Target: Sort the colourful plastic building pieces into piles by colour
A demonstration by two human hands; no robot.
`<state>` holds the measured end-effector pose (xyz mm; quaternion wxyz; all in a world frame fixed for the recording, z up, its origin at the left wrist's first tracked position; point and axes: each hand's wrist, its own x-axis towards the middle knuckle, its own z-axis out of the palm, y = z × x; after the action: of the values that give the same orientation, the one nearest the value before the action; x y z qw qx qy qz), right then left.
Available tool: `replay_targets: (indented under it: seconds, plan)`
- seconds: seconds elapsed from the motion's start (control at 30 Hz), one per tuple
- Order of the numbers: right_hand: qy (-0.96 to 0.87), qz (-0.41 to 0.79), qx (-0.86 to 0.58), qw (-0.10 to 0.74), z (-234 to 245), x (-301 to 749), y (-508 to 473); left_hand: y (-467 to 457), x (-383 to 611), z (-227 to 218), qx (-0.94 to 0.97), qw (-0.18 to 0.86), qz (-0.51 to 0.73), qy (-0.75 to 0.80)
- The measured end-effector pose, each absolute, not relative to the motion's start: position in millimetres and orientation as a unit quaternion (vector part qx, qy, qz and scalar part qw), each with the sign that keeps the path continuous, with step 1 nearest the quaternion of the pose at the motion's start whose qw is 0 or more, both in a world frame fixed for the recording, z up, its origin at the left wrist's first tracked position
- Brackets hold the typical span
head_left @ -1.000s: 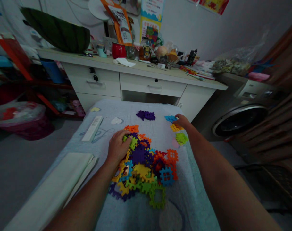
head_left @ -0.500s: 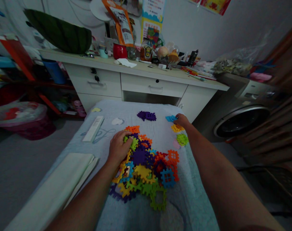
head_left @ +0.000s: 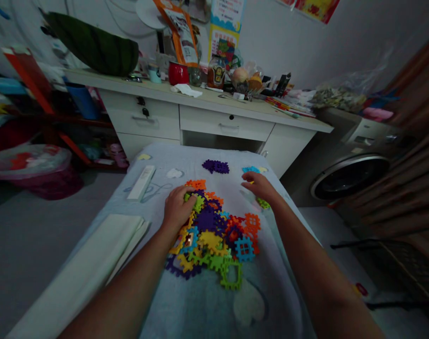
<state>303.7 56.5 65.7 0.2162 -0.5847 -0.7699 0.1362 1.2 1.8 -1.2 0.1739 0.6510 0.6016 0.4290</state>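
My left hand (head_left: 177,207) is at the left edge of a heap of coloured plastic interlocking blocks (head_left: 214,235). Its thumb and fingers close around a light green interlocking block (head_left: 199,203). My right hand (head_left: 259,186) hovers over the right side of the cloth with fingers apart and nothing in them. Just beyond it lie blue interlocking blocks (head_left: 250,169). Green interlocking blocks (head_left: 263,203) show below its wrist, and a yellow block is mostly hidden under the hand. Purple interlocking blocks (head_left: 216,166) form a separate group at the far middle.
A light blue patterned cloth (head_left: 157,301) covers the table. On its left are a white box (head_left: 141,182) and folded white material (head_left: 90,263). Beyond stands a white desk (head_left: 228,117) crowded with jars and pens; a washing machine (head_left: 341,160) is at right.
My right hand has let go of the blue block and drawn back left and nearer, its fingers now apart. My left hand stays at the heap. The view has shifted slightly.
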Motion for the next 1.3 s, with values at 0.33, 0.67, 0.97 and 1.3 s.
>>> replay_targets:
  seconds: [0.33,0.67,0.97,1.3]
  plan:
    - [-0.819,0.202,-0.521,0.133,58.0,220.1,15.2,1.7,1.7,-0.9,0.655,0.166,0.436,0.595]
    - [-0.824,0.213,-0.505,0.143,36.3,220.5,19.2,1.4,1.7,0.0,0.648,0.174,0.442,0.595]
    - [-0.75,0.322,-0.539,0.207,29.6,225.2,23.0,2.1,1.3,-2.5,0.649,0.175,0.437,0.598]
    - [-0.704,0.28,-0.589,0.281,38.1,246.7,32.1,1.4,0.6,-0.9,0.657,0.171,0.428,0.597]
